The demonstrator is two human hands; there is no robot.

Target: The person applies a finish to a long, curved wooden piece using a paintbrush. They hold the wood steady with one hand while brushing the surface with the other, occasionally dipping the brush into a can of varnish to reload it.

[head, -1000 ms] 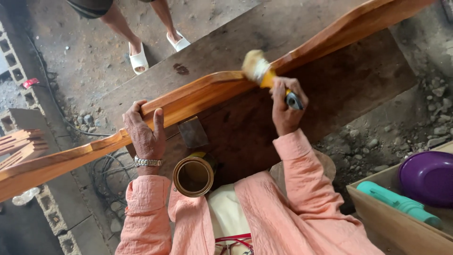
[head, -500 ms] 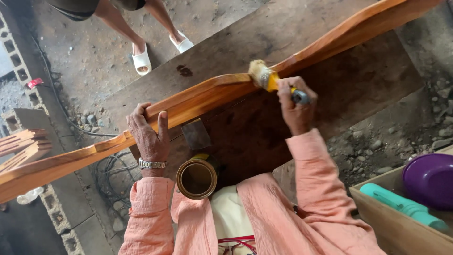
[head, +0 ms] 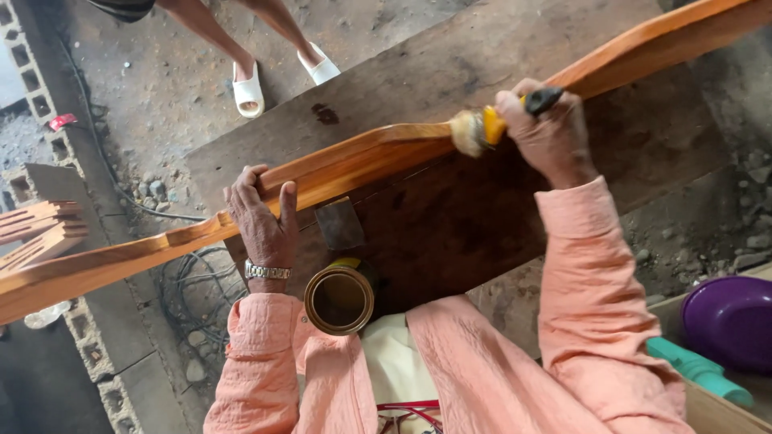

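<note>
A long curved piece of glossy orange-brown wood (head: 378,157) runs across the view from lower left to upper right. My left hand (head: 261,221) grips its edge near the middle and wears a metal watch. My right hand (head: 547,133) holds a paintbrush (head: 482,127) with a yellow ferrule and dark handle; its pale bristles press on the wood's surface. An open round can (head: 339,299) with dark liquid sits close to my chest, below the wood. Both my sleeves are pink.
A dark stained wooden board (head: 450,209) lies under the curved piece. Another person's legs in white sandals (head: 248,90) stand on the concrete floor at the top. A purple bowl (head: 730,321) and a teal object (head: 700,371) sit at lower right. Stacked wood strips (head: 32,233) lie at left.
My right hand has turned and drawn the brush leftward along the wood. The view has shifted slightly. My left hand keeps its grip in the same place.
</note>
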